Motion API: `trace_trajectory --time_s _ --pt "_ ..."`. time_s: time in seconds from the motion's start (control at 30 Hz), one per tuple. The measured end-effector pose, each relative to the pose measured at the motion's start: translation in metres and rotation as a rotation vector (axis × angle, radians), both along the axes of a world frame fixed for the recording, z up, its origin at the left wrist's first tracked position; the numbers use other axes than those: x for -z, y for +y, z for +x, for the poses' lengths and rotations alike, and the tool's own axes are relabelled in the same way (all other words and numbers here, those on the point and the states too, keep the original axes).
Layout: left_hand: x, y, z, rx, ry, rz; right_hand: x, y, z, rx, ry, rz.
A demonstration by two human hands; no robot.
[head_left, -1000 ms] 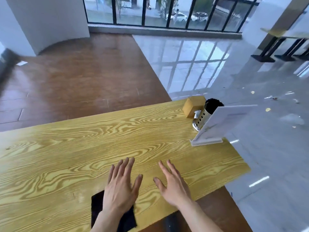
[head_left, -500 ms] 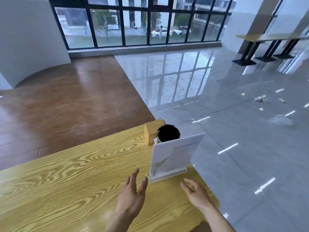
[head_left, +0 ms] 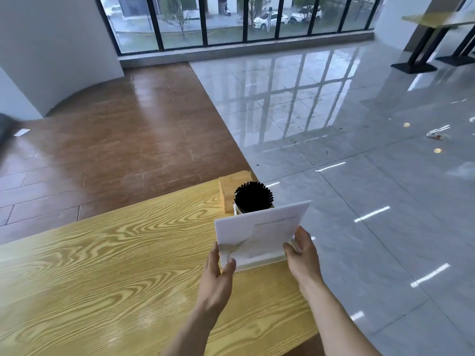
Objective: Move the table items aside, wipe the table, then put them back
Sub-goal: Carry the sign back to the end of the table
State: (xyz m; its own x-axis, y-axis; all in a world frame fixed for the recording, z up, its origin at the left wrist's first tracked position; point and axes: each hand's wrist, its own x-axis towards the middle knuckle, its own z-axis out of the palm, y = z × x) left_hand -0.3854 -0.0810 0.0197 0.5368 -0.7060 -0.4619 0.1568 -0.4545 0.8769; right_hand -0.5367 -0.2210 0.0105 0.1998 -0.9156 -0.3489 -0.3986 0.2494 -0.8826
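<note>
A white sign stand (head_left: pixel 267 227) stands near the right end of the yellow wooden table (head_left: pixel 108 265). My left hand (head_left: pixel 218 273) grips its lower left edge, thumb on the front face. My right hand (head_left: pixel 302 255) holds its lower right corner at the base. Right behind the stand is a metal holder full of black chopsticks (head_left: pixel 253 197), its body mostly hidden by the stand. A small wooden box (head_left: pixel 228 191) sits at the table's far right corner, touching the holder.
The table's right edge drops off just beyond my right hand onto a glossy grey tiled floor (head_left: pixel 359 201). Brown wood flooring (head_left: pixel 115 150) lies past the far edge. Other tables (head_left: pixel 437 34) stand at the far right by the windows.
My view swung from the table's near edge, where a black cloth lay under my left hand, toward its right end. Both hands reached forward and closed on the sign stand.
</note>
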Motion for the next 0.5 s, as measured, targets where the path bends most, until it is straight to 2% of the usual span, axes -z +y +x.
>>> trace_trajectory --time_s 0.27,0.5 --pt "-0.011 0.022 0.027 -0.11 -0.014 -0.027 -0.006 0.031 0.029 -0.001 0.02 -0.101" --pt "-0.025 0.094 0.106 -0.301 -0.093 -0.063 -0.005 0.09 0.117 -0.151 0.034 -0.147"
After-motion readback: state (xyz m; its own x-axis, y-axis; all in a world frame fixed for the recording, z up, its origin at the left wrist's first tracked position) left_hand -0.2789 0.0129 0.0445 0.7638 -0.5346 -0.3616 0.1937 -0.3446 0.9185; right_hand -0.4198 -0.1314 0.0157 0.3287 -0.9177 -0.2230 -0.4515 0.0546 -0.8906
